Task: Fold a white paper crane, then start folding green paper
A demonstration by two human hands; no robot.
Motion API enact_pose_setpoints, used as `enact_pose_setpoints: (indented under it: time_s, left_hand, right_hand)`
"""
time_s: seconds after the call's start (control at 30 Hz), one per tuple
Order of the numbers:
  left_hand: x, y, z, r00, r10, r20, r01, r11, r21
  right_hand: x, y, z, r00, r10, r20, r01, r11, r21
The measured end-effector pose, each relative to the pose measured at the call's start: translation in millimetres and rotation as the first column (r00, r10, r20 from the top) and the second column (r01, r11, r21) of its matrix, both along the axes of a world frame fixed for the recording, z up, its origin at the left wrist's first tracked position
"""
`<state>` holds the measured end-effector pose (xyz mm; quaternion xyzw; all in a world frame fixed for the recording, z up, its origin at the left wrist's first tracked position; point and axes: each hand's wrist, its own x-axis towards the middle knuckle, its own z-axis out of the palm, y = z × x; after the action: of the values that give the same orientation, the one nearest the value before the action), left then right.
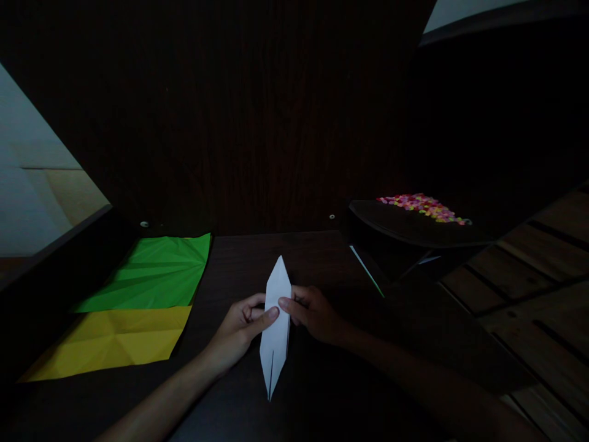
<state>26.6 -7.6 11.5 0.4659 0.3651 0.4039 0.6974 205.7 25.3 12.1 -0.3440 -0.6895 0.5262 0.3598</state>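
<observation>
A folded piece of white paper (276, 334), long and narrow with a point at each end, is held between both hands over the dark table. A slit runs up the middle of its lower point. My left hand (243, 325) pinches its left edge, thumb on the front face and fingers curled behind. From the other side my right hand (310, 312) grips the right edge, its thumb also pressed on the front. The thumbs almost meet near the paper's middle. The fingertips behind the paper are hidden.
At the left lie a creased green paper sheet (156, 273) and a yellow paper sheet (115, 341). Small pink, red and yellow pieces (426, 207) cover part of a dark curved shelf (391, 224) at right. A thin pale strip (367, 271) lies below it. A dark panel (257, 123) rises behind.
</observation>
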Motion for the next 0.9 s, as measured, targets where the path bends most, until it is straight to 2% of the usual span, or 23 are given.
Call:
enact_pose_setpoints:
  time_s: [0.07, 0.17, 0.37, 0.53, 0.67, 0.77, 0.9]
  left_hand:
    - [1.1, -0.1, 1.0, 0.996, 0.065, -0.053, -0.063, 0.997, 0.049]
    - [0.9, -0.7, 1.6, 0.990, 0.083, -0.114, -0.072, 0.993, 0.094]
    - [1.6, -2.9, 3.4, 0.988, 0.084, -0.129, -0.078, 0.995, 0.056]
    - [6.2, -5.1, 2.0, 0.993, -0.019, -0.120, 0.022, 0.999, 0.024]
    - [6.6, -5.3, -0.3, 0.988, -0.045, -0.147, 0.049, 0.998, 0.026]
    - [5.3, -5.0, 0.0, 0.990, -0.048, -0.133, 0.051, 0.999, 0.015]
    - [4.8, -5.9, 2.3, 0.990, -0.075, -0.116, 0.074, 0.997, -0.010]
  right_hand:
    - [1.2, 0.7, -1.9, 1.000, -0.019, 0.003, 0.019, 1.000, 0.009]
    - [2.9, 1.5, -4.0, 1.000, -0.014, -0.004, 0.014, 1.000, 0.002]
    - [2.0, 0.7, -4.1, 0.999, -0.042, 0.019, 0.042, 0.998, 0.043]
    - [0.1, 0.2, -4.0, 0.993, -0.112, 0.038, 0.109, 0.991, 0.083]
    - [-0.8, 0.8, -6.8, 0.989, -0.146, 0.020, 0.144, 0.987, 0.076]
    - [-0.9, 1.9, -8.0, 0.994, -0.107, 0.001, 0.107, 0.994, 0.022]
    - [-0.4, 2.5, -6.0, 0.998, 0.047, 0.032, -0.045, 0.997, -0.056]
